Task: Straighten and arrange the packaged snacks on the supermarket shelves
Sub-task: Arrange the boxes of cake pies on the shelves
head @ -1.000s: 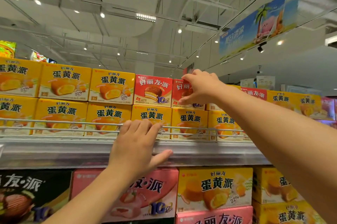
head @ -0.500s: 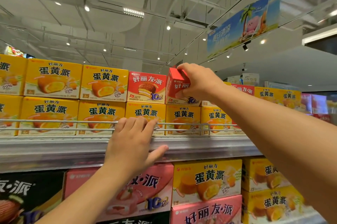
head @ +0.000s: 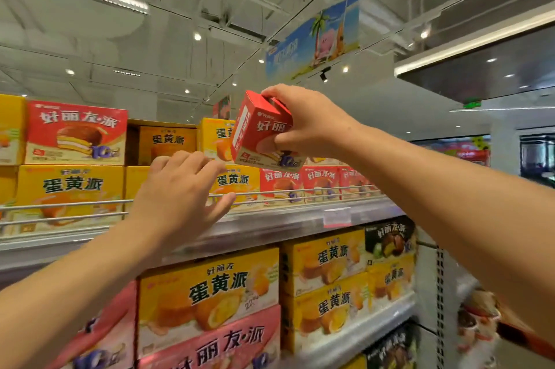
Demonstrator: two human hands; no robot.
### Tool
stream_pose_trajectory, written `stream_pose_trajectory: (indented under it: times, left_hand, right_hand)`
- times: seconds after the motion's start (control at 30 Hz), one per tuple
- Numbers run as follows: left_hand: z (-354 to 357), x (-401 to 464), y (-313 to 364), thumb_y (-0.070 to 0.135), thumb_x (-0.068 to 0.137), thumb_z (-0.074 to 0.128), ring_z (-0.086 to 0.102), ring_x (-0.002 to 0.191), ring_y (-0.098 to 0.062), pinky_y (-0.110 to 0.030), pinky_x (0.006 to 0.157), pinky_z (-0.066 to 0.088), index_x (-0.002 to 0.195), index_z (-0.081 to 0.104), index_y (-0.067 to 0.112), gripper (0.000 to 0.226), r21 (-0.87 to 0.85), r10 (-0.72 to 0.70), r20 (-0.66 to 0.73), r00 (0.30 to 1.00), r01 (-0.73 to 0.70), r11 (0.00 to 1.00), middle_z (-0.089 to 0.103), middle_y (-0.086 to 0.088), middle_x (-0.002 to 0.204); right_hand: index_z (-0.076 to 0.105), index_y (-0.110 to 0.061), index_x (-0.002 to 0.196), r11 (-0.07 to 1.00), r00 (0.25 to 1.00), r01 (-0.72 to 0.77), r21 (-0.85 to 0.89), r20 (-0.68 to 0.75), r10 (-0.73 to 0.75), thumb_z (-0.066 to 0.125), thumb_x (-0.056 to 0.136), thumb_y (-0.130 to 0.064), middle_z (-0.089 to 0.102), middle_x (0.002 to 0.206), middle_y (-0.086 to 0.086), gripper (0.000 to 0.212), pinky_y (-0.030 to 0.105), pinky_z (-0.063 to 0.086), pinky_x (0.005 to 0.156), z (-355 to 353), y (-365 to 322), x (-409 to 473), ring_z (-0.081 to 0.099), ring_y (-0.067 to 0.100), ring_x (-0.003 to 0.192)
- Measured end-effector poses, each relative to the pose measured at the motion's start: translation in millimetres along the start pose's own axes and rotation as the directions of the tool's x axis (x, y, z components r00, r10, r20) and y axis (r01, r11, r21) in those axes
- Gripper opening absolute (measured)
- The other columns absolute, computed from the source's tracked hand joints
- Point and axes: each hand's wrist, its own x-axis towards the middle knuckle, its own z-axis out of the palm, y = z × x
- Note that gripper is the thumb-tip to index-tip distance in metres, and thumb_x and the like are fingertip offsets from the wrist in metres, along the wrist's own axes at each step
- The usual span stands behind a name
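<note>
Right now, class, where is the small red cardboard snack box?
In the head view, the small red cardboard snack box is right of centre, tilted in the right hand, above the top-shelf yellow boxes.

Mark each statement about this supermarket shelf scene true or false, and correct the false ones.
1. The right hand grips a red box. True.
2. That red box sits flat on the top shelf. False: it is lifted and tilted, clear of the row.
3. The left hand holds a yellow box. False: it holds nothing, its fingers spread near the wire rail.
4. A red box with a chocolate pie picture stands on a yellow box. True.
5. The shelf below holds only black boxes. False: yellow boxes and a pink box are there too.
</note>
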Motion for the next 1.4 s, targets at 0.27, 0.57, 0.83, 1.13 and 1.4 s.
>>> stream_pose_trajectory:
  times: [0.27,0.57,0.83,1.13,1.4]
  left_hand:
    - [53.1,115.7,129.3,0.048,0.08,0.066,0.058,0.103,-0.032,-0.045,0.086,0.046,0.121,0.059,0.016,0.053,0.037,0.075,0.027,0.997,-0.076,0.996,0.063,-0.008,0.111]
    - [96.0,188.7,153.0,0.06,0.083,0.058,0.043,0.129,-0.026,-0.044,0.104,0.037,0.141,0.035,0.019,0.074,0.228,-0.092,0.154,0.984,0.055,0.972,0.044,-0.007,0.142]
    - [113.2,211.2,143.4,0.07,0.084,0.048,0.007,0.149,-0.021,-0.052,0.117,0.004,0.154,0.001,0.019,0.099,0.323,-0.25,0.301,0.92,0.148,0.935,0.021,-0.002,0.16]
    - [110.0,211.5,160.6,0.047,0.077,0.073,0.037,0.126,-0.03,-0.044,0.106,0.027,0.124,0.044,0.016,0.063,0.297,-0.154,0.092,0.984,0.12,0.947,0.044,-0.01,0.129]
    - [71.0,211.7,153.8,0.034,0.076,0.079,0.047,0.115,-0.028,-0.042,0.092,0.042,0.135,0.041,0.019,0.071,0.051,-0.195,0.049,0.979,0.193,0.98,0.048,-0.008,0.129]
  right_hand:
    - [0.049,-0.024,0.131,0.994,0.998,-0.059,-0.09,0.015,0.061,0.08,0.069,-0.042,0.061,0.117,-0.003,0.072,0.042,0.049,0.088,-39.6,168.2,-73.1,0.056,0.015,0.101]
    - [0.045,-0.027,0.133,0.998,0.998,0.032,-0.06,0.047,-0.029,0.078,0.07,-0.05,0.059,0.119,-0.006,0.075,0.036,0.05,0.089,-31.3,269.6,-90.2,0.055,0.012,0.101]
    - [0.044,-0.028,0.132,0.99,0.993,0.109,-0.089,0.058,-0.104,0.076,0.07,-0.054,0.059,0.119,-0.005,0.074,0.036,0.046,0.09,-22.0,300.7,-87.1,0.054,0.014,0.105]
    - [0.04,-0.028,0.138,0.985,0.99,0.138,-0.102,-0.003,-0.139,0.075,0.073,-0.053,0.056,0.121,-0.005,0.077,0.036,0.044,0.093,-20.2,307.3,-74.9,0.051,0.013,0.108]
    - [0.046,-0.027,0.127,0.99,0.988,0.135,-0.029,-0.074,-0.137,0.079,0.068,-0.053,0.061,0.115,-0.006,0.072,0.04,0.048,0.089,-24.2,292.4,-56.0,0.056,0.014,0.101]
